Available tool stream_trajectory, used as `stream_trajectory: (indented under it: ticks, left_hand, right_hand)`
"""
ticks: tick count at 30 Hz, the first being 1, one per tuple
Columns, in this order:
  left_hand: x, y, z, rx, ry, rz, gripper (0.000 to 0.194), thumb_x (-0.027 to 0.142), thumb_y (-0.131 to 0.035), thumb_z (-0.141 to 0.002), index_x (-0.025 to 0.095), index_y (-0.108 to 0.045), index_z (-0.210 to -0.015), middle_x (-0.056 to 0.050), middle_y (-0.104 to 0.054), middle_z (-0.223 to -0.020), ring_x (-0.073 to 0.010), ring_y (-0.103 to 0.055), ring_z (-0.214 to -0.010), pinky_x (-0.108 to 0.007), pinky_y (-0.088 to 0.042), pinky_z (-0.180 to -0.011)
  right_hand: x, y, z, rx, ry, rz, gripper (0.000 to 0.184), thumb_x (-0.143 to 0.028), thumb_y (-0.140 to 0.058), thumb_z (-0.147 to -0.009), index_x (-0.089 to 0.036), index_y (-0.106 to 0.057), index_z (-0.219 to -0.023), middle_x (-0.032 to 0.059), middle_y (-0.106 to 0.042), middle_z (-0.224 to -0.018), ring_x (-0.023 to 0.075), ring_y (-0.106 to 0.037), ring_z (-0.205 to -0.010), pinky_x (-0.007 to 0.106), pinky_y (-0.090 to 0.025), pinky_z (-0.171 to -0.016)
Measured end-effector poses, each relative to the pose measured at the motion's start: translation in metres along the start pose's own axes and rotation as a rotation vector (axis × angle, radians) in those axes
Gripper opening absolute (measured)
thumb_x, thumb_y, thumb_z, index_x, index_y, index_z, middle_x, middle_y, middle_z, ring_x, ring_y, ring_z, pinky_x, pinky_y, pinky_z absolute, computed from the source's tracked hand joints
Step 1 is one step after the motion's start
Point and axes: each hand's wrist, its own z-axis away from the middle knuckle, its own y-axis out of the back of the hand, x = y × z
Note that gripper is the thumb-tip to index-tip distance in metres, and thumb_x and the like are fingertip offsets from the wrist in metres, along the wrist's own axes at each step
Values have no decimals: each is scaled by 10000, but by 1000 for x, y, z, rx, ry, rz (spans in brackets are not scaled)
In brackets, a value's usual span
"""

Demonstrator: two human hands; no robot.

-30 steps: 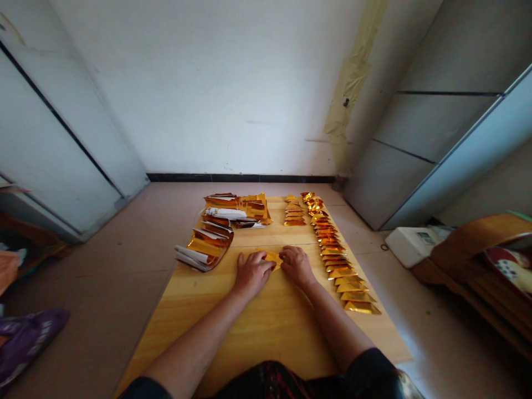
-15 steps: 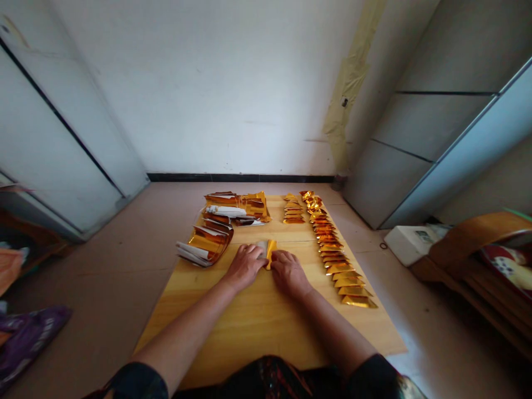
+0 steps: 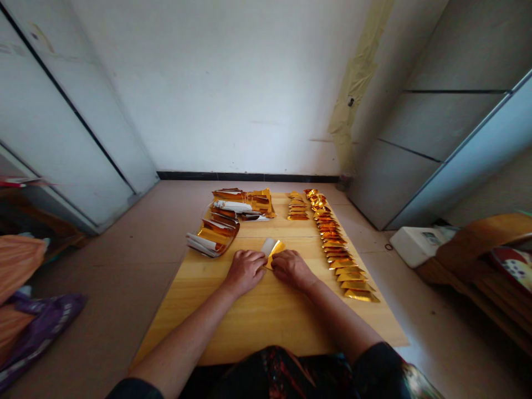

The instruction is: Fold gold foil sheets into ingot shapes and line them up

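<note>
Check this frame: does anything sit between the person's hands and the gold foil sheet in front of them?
Nothing visible does. The left hand and right hand both touch the gold foil sheet directly, with only the bare wooden board beneath them.

Foil stacks left on wooden board, 2 rows of seemingly folded packets right

We are holding a small folded piece of foil paper on the wooden worktop. It is shiny gold, with a white side showing at its upper left. Its lower tip is resting between our left hand and right hand, touching both.
</note>
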Motion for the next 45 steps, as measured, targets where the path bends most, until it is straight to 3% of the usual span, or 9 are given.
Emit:
stream_trajectory:
  ticks: [9, 22, 27, 33, 38, 45]
  left_hand:
    - [-4, -3, 8, 20, 39, 107, 175, 156, -522, -780, 256, -649, -849, 1, -667, -1144, -176, -560, -1091, -396, -307, -954]
    - [11, -5, 5, 55, 105, 66, 95, 215, -572, -786, 236, -632, -856, -34, -682, -1090, -211, -564, -1060, -439, -296, -963]
    - [15, -4, 5, 62, 119, 64, 137, 208, -588, -775, 248, -619, -903, -30, -669, -1127, -226, -544, -1100, -490, -239, -1015]
    - [23, -2, 2, 83, 178, 41, 138, 165, -509, -823, 244, -621, -840, -35, -700, -1016, -220, -573, -1036, -514, -212, -1024]
    - [25, -2, 1, 92, 200, 49, 173, 181, -471, -856, 241, -630, -825, -33, -702, -1013, -216, -577, -1042, -512, -217, -1019]
    - [19, -5, 2, 88, 229, 116, 154, 166, -497, -830, 235, -633, -809, -30, -698, -1058, -194, -574, -1056, -471, -250, -1010]
  right_hand:
    - [-4, -4, 3, -2, -46, -2, 99, -283, -620, -824, -250, -689, -887, 27, -659, -950, 171, -536, -928, 292, -326, -823]
    - [-4, -13, 5, 119, 5, 69, 261, -359, -503, -922, -241, -703, -802, 27, -666, -868, 151, -521, -889, 314, -268, -853]
    - [2, -17, 3, 142, -41, -7, 238, -338, -504, -926, -248, -705, -834, 20, -683, -927, 149, -537, -901, 296, -290, -825]
    - [3, -16, 2, 147, -70, -35, 222, -313, -500, -925, -240, -696, -849, 20, -690, -912, 147, -556, -893, 288, -311, -821]
    - [6, -16, 4, 132, -67, -104, 123, -297, -630, -823, -226, -676, -913, 19, -695, -912, 166, -570, -902, 292, -333, -828]
    - [7, -19, -3, 144, -128, -92, 92, -254, -612, -829, -225, -679, -774, 4, -688, -870, 149, -580, -871, 272, -331, -800]
